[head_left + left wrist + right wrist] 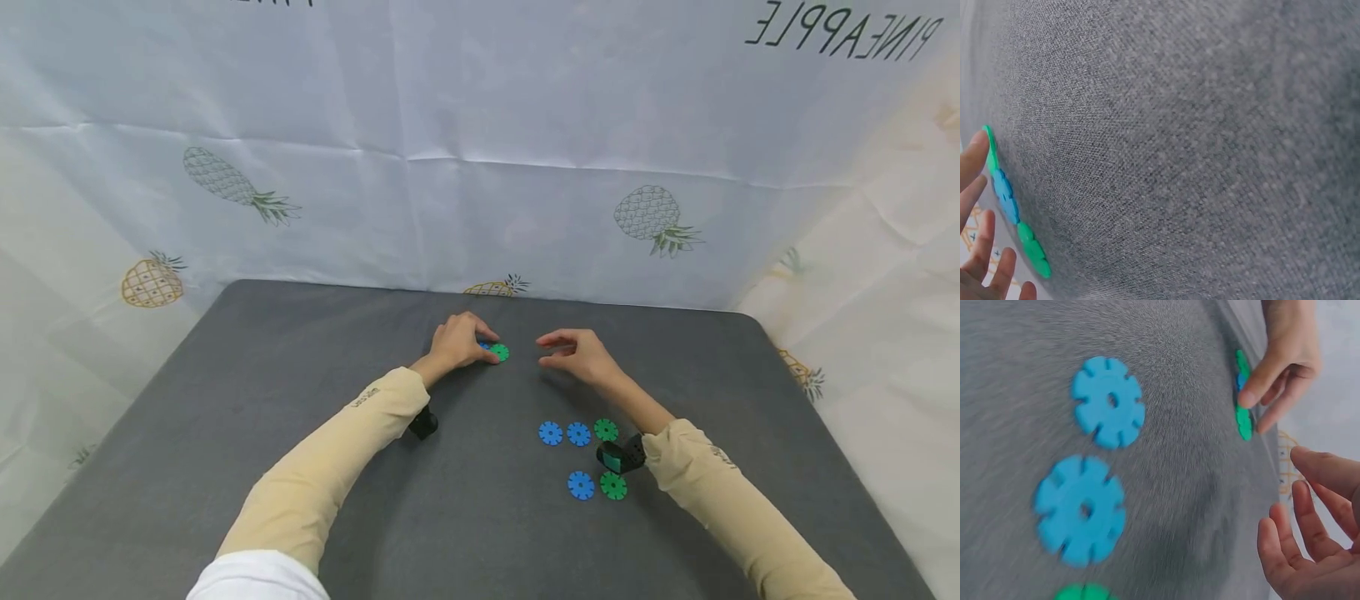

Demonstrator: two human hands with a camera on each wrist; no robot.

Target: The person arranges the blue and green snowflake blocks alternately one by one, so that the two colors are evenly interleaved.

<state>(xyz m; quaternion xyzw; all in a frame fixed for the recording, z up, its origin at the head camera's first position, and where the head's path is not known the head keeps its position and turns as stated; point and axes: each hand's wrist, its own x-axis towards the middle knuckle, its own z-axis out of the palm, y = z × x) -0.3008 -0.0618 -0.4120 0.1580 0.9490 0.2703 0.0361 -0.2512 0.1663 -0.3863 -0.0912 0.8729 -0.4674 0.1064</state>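
At the far middle of the table, my left hand [457, 340] reaches to a short row of notched plastic discs. Its thumb touches the right-end green disc [499, 352], with the forefinger extended close by. A blue disc [1005, 195] sits in the middle of the row, and another green disc [1034, 250] is at the other end, hidden by the hand in the head view. To the right, my right hand [581, 354] hovers over the table, fingers apart and holding nothing, its fingertips pointing towards the row.
Nearer me on the grey table [465, 500] lie loose discs in two lines: blue [551, 433], blue [578, 434] and green [606, 430], then blue [581, 485] and green [613, 486]. The right wrist's camera [621, 457] hangs close beside them. A pineapple-print curtain [450, 217] stands behind.
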